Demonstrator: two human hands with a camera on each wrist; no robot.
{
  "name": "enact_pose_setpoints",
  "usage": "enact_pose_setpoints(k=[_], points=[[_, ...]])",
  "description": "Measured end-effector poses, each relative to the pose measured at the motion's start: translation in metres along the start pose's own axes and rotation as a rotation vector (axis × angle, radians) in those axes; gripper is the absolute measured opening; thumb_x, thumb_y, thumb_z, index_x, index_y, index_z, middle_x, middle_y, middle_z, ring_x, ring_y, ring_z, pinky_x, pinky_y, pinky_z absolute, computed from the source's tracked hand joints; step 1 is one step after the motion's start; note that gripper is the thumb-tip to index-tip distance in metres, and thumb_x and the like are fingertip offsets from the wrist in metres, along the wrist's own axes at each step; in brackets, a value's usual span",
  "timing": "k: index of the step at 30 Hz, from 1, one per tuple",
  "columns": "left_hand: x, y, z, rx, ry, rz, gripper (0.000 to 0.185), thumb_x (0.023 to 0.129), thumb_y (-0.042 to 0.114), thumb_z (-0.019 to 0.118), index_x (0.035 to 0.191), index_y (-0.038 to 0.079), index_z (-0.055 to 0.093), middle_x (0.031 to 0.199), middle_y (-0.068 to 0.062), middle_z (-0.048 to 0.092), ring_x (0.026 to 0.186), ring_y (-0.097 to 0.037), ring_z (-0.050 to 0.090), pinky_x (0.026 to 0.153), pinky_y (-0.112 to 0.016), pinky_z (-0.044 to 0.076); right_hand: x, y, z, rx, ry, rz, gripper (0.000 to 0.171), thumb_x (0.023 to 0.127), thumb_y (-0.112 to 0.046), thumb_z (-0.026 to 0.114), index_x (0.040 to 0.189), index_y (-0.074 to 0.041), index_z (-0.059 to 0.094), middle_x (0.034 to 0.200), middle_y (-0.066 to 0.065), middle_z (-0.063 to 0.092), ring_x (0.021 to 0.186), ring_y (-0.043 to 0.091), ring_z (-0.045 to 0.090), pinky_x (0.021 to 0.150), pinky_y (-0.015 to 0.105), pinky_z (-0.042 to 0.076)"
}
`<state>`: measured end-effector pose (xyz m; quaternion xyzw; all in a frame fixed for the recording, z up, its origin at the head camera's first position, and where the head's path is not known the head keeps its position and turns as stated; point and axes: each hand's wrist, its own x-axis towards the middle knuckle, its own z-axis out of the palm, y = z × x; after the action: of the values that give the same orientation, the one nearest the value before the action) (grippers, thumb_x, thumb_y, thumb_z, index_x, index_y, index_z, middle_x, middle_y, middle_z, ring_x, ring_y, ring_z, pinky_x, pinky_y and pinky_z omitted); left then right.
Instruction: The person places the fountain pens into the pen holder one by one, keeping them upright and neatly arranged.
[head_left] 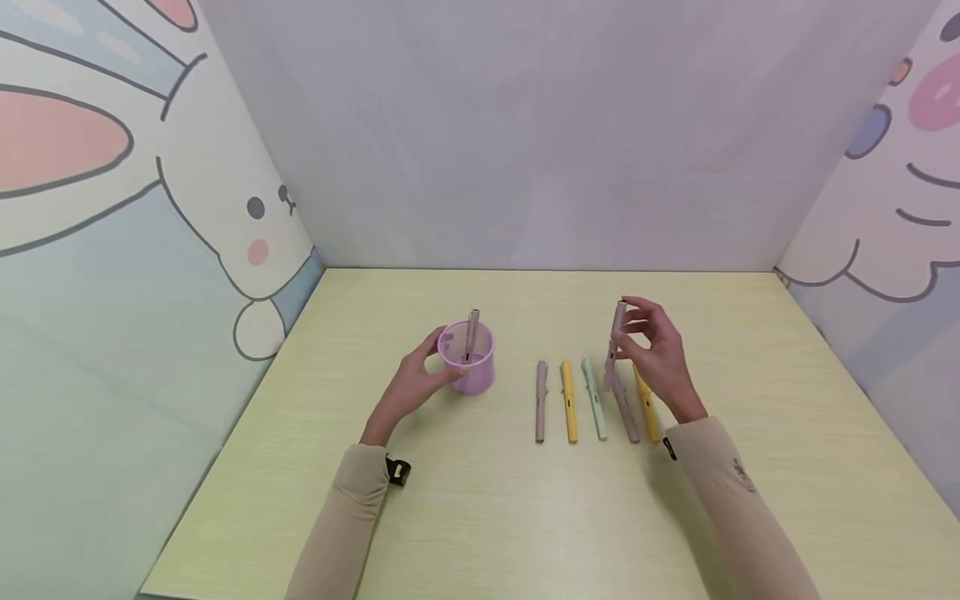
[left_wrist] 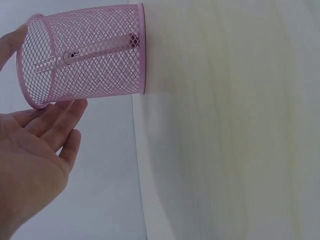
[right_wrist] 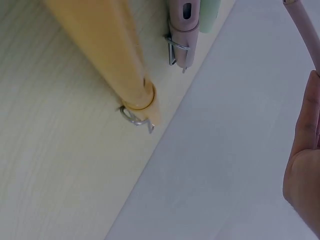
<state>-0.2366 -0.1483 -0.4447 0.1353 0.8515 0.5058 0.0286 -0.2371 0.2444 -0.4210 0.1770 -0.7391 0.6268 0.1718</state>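
Note:
My left hand (head_left: pixel 408 387) grips a pink mesh pen cup (head_left: pixel 480 381) near its rim, thumb on one side and fingers on the other. One mauve pen (head_left: pixel 472 332) leans inside the cup, and its shape shows through the mesh wall (left_wrist: pixel 100 75) in the left wrist view. To the right, my right hand (head_left: pixel 662 358) pinches another mauve pen (head_left: pixel 617 327), held nearly upright above the row of pens. Below that hand lie a mauve pen (head_left: pixel 626 410) and a yellow pen (head_left: pixel 648 407), the latter partly hidden by the hand.
Between the cup and the right hand, a mauve pen (head_left: pixel 541 402), a yellow pen (head_left: pixel 569 402) and a mint green pen (head_left: pixel 595 400) lie side by side on the pale wooden table (head_left: pixel 480 517). A plain wall (head_left: pixel 525 167) rises behind the table; cartoon-printed panels (head_left: pixel 247 242) flank it.

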Motion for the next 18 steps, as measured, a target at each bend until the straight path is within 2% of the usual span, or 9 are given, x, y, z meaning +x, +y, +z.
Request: enact_pose_setpoints(k=[5,12,14,18], points=[[0.000,0.000,0.000,-0.001,0.003,0.005,0.086,0.092,0.033,0.076,0.162,0.009,0.033,0.153,-0.015,0.051,0.142,-0.037,0.043,0.114,-0.064,0.031,0.004,-0.005,0.007,-0.002,-0.002,-0.004,0.053,0.092,0.022,0.058,0.142,0.015,0.044,0.112,0.018,0.055,0.091,0.014,0.061,0.061,0.025,0.060],[0.000,0.000,0.000,-0.008,-0.001,0.003,0.086,0.092,0.034,0.076,0.162,0.010,0.033,0.154,-0.015,0.050,0.143,-0.037,0.042,0.114,-0.064,0.031,0.007,-0.029,0.020,0.031,-0.006,-0.011,0.050,0.092,0.022,0.058,0.140,0.018,0.044,0.111,0.025,0.054,0.091,0.016,0.061,0.063,0.026,0.060],[0.000,0.000,0.000,-0.010,-0.002,-0.002,0.086,0.092,0.033,0.076,0.163,0.011,0.033,0.154,-0.014,0.050,0.143,-0.037,0.042,0.114,-0.064,0.031,0.008,-0.029,0.022,0.037,-0.011,-0.013,0.050,0.092,0.022,0.058,0.140,0.017,0.044,0.111,0.023,0.054,0.091,0.017,0.061,0.063,0.026,0.060],[0.000,0.000,0.001,-0.009,0.000,-0.006,0.086,0.092,0.033,0.076,0.163,0.011,0.033,0.154,-0.014,0.050,0.143,-0.036,0.042,0.114,-0.064,0.031,0.011,-0.012,0.025,0.064,-0.006,-0.011,0.051,0.093,0.020,0.059,0.142,0.011,0.047,0.111,0.017,0.055,0.092,0.016,0.062,0.063,0.027,0.061]])
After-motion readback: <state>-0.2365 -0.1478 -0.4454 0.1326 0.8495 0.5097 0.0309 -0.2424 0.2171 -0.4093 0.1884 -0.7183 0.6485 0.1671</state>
